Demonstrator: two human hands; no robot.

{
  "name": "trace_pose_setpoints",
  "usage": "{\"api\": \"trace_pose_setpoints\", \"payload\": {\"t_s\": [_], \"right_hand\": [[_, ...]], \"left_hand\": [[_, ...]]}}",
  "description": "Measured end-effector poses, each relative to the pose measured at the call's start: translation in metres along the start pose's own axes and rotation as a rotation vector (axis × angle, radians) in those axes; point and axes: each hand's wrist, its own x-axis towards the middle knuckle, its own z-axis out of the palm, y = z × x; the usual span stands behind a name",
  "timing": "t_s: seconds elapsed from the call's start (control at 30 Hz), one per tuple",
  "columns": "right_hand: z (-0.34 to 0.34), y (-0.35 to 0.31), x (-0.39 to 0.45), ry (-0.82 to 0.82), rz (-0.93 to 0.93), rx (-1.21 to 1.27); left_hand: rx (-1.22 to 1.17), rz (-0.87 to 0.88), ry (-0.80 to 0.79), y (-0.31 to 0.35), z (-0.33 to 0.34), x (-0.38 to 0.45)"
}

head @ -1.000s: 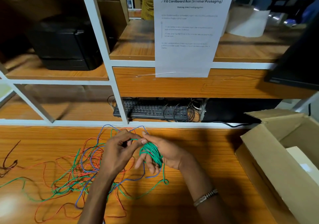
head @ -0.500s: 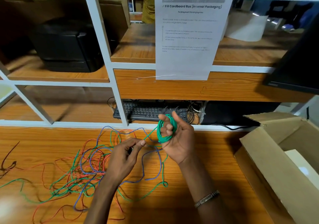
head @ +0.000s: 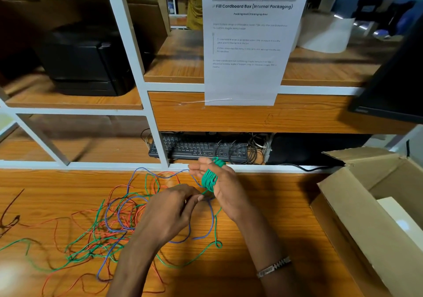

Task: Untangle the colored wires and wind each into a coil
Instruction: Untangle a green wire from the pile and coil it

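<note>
A green wire coil (head: 208, 180) is wound round the straight fingers of my right hand (head: 229, 193), which is raised near the back edge of the wooden table (head: 263, 205). My left hand (head: 169, 214) is just left of it and pinches the green strand that runs down from the coil. A loose tangle of green, red and blue wires (head: 109, 223) spreads over the table to the left and under my left forearm. One green loop (head: 217, 243) trails toward the front.
An open cardboard box (head: 357, 216) stands at the right edge of the table. A dark brown wire (head: 9, 219) lies at the far left. Behind the table a white shelf frame holds a black keyboard (head: 196, 148) with cables, and an instruction sheet (head: 247, 45) hangs above.
My right hand lifted the green coil, opened its fingers, then came back down a little. My left hand kept its pinch on the green strand and moved right, close under the coil.
</note>
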Motion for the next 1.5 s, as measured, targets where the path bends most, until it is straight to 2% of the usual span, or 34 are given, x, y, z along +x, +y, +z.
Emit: {"api": "trace_pose_setpoints", "payload": {"t_s": [0.07, 0.17, 0.33, 0.43, 0.5, 0.6, 0.7, 0.83, 1.03, 1.2, 1.37, 1.43, 1.5], "right_hand": [[0.003, 0.004, -0.001, -0.024, 0.069, -0.142], [0.008, 0.011, -0.002, -0.080, 0.232, -0.328], [0.011, 0.015, -0.009, -0.271, 0.438, -0.355], [0.012, 0.013, -0.015, -0.328, 0.471, -0.396], [0.011, 0.012, -0.017, -0.376, 0.471, -0.390], [0.007, 0.017, -0.017, -0.403, 0.473, -0.440], [0.005, 0.024, -0.015, -0.321, 0.478, -0.431], [0.000, 0.033, -0.009, -0.133, 0.418, -0.374], [0.006, 0.033, -0.010, -0.032, 0.391, -0.452], [0.011, 0.043, -0.002, 0.231, 0.284, -0.500], [0.019, 0.038, -0.004, 0.242, 0.138, -0.392], [0.022, 0.039, -0.004, 0.270, 0.134, -0.386], [0.021, 0.040, -0.002, 0.220, 0.188, -0.352]], "left_hand": [[0.016, 0.046, 0.103, 0.002, -0.005, 0.002], [-0.007, 0.058, 0.147, -0.002, -0.008, 0.005], [-0.265, -0.006, 0.185, -0.006, -0.007, 0.008], [-0.475, -0.138, 0.082, -0.011, -0.001, 0.003], [-0.537, -0.161, -0.012, -0.014, 0.003, 0.000], [-0.799, -0.192, -0.178, -0.011, 0.010, -0.007], [-0.892, -0.244, -0.220, -0.005, 0.018, -0.012], [-0.853, -0.209, -0.167, -0.003, 0.024, -0.008], [-0.899, -0.170, -0.093, -0.008, 0.025, -0.004], [-0.904, -0.192, -0.031, -0.012, 0.034, 0.002], [-0.864, -0.149, 0.068, -0.015, 0.035, 0.009], [-0.875, -0.168, 0.084, -0.017, 0.038, 0.010], [-0.892, -0.204, 0.088, -0.020, 0.041, 0.010]]}}
